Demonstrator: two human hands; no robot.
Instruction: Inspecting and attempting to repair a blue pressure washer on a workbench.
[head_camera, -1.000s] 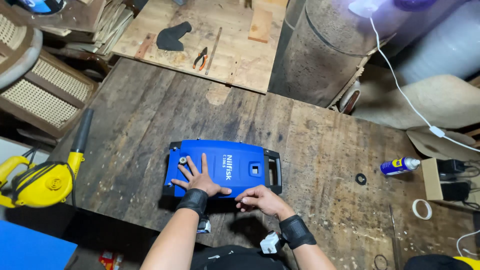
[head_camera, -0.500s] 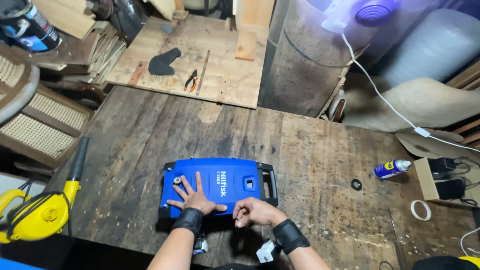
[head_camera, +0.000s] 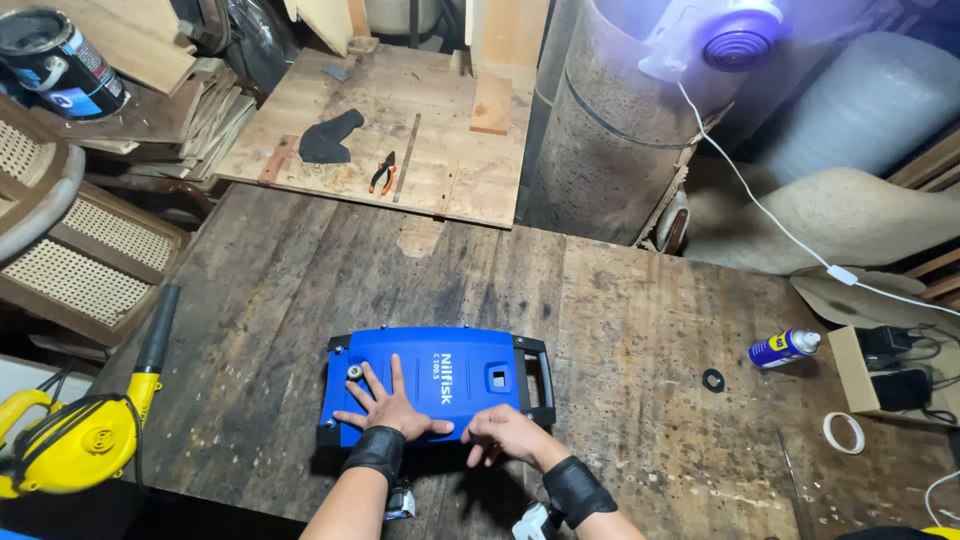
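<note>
**Blue machine casing pinned flat under two hands**

Wood is everywhere on this worn plank workbench (head_camera: 300, 300), and few containers stand about. A paint can (head_camera: 55, 62) sits on stacked boards at the far left with its lid on, so what it holds cannot be seen. A small cardboard box (head_camera: 850, 370) at the right edge carries dark chargers or adapters. A blue spray can (head_camera: 785, 347) lies on its side near it, with a black ring (head_camera: 713, 380) and a roll of tape (head_camera: 845, 432) close by.

Near the front edge lies the blue casing (head_camera: 430, 380), flat, its black handle (head_camera: 540, 380) pointing right. The left hand (head_camera: 388, 408) rests on top of it, palm down, fingers spread wide, gripping nothing. The right hand (head_camera: 508, 435) curls over the casing's near edge, fingers bent and pinching at the rim. Both wrists wear black bands. A yellow blower (head_camera: 75, 445) sits off to the left.
</note>
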